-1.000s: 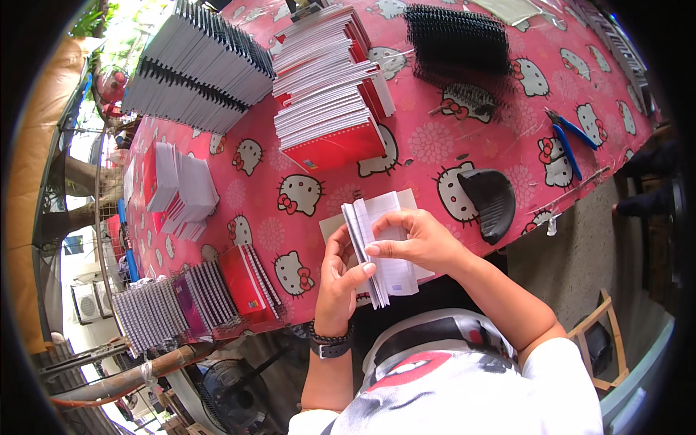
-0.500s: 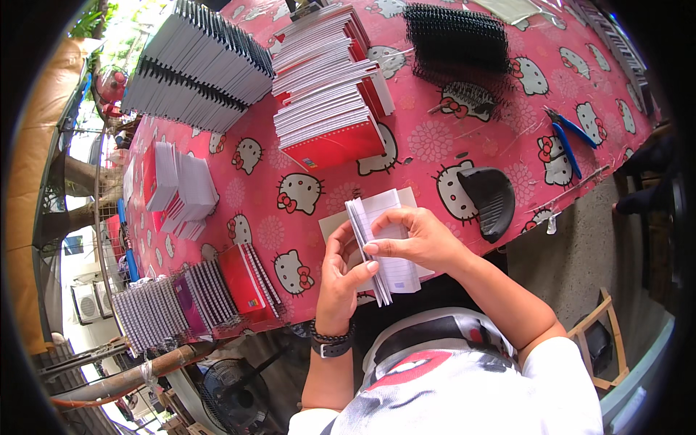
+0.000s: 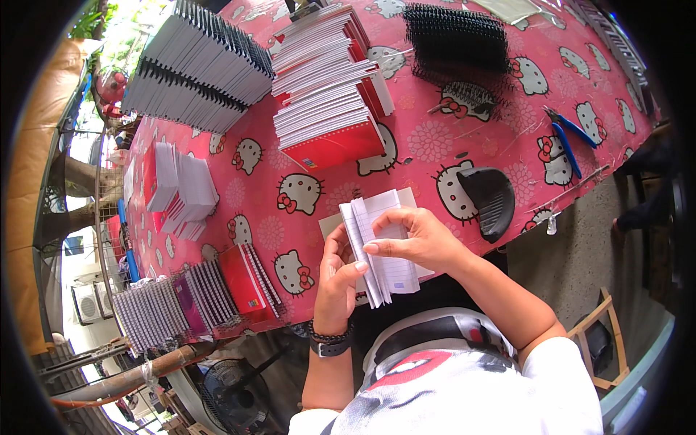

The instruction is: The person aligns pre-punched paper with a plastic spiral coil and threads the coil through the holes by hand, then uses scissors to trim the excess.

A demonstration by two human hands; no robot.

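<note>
Between both hands (image 3: 417, 239) — ruled paper sheaf (image 3: 380, 250)

Blue pliers (image 3: 568, 141), black spiral coils (image 3: 455, 38), red-covered notebook stack (image 3: 330, 87).

Bright daylight falls evenly on the pink tablecloth (image 3: 406, 156) before me, strongest toward ten and eleven o'clock, where the scene beyond the table blows out to white glare. Shadows are soft; the darkest lies under the table edge near five o'clock. Fisheye curvature bends edges toward a black circular rim. My hands sit sharp at centre.
</note>
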